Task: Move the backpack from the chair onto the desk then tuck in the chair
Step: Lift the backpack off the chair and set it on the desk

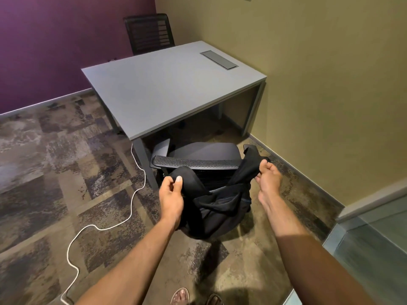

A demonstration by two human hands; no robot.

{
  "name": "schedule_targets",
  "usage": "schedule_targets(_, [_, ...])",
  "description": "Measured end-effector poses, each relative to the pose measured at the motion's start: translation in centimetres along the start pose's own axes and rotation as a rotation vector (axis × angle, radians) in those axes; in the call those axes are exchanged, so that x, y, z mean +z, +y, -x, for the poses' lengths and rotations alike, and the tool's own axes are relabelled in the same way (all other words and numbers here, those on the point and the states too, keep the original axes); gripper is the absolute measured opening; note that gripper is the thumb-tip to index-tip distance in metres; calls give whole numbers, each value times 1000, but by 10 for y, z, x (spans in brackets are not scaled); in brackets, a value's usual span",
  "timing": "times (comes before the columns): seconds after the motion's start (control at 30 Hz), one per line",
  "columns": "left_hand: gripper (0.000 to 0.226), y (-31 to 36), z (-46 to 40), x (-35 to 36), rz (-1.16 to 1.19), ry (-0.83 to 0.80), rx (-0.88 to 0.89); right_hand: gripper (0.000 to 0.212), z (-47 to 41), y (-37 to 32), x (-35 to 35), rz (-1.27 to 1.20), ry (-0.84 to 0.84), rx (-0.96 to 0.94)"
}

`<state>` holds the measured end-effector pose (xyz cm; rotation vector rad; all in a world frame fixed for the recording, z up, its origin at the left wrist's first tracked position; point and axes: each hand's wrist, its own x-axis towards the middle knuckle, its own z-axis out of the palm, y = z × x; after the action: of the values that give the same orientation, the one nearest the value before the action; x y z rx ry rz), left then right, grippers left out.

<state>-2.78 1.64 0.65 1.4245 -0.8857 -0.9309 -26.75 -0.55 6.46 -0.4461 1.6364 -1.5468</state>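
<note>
A black backpack (217,213) hangs in the air in front of me, behind the back of a black office chair (198,154). My left hand (170,194) is shut on its left shoulder strap. My right hand (267,180) is shut on the right strap, which is pulled up and to the right. The chair's mesh backrest top faces me and its seat lies partly under the near edge of the grey desk (167,91). The desk top is bare except for a flush cable hatch (219,59).
A white cable (130,208) snakes over the patterned carpet to the left of the chair. A second black chair (149,33) stands behind the desk against the purple wall. The tan wall runs close along the right. My sandalled feet (195,297) are at the bottom edge.
</note>
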Motion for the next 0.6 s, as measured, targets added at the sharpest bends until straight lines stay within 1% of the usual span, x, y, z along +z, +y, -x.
schedule_targets(0.1, [31,17,5,17,32,-66,17,26,-11,-10,-13,-51,23,-20])
schedule_targets(0.23, [36,39,16,39,66,-128,21,22,-24,-17,-33,-34,35,-66])
schedule_targets(0.37, [38,58,28,55,139,-220,-12,19,-34,-19,-53,-60,57,-77])
schedule_targets(0.47, [44,74,38,64,214,-289,-11,19,-38,-21,-66,-76,72,-84])
schedule_targets(0.53, [46,85,43,68,245,-311,-7,18,-35,-18,-74,-50,16,-71])
schedule_targets(0.6, [40,97,44,70,270,-316,-12,34,-25,-9,-81,31,-106,-49])
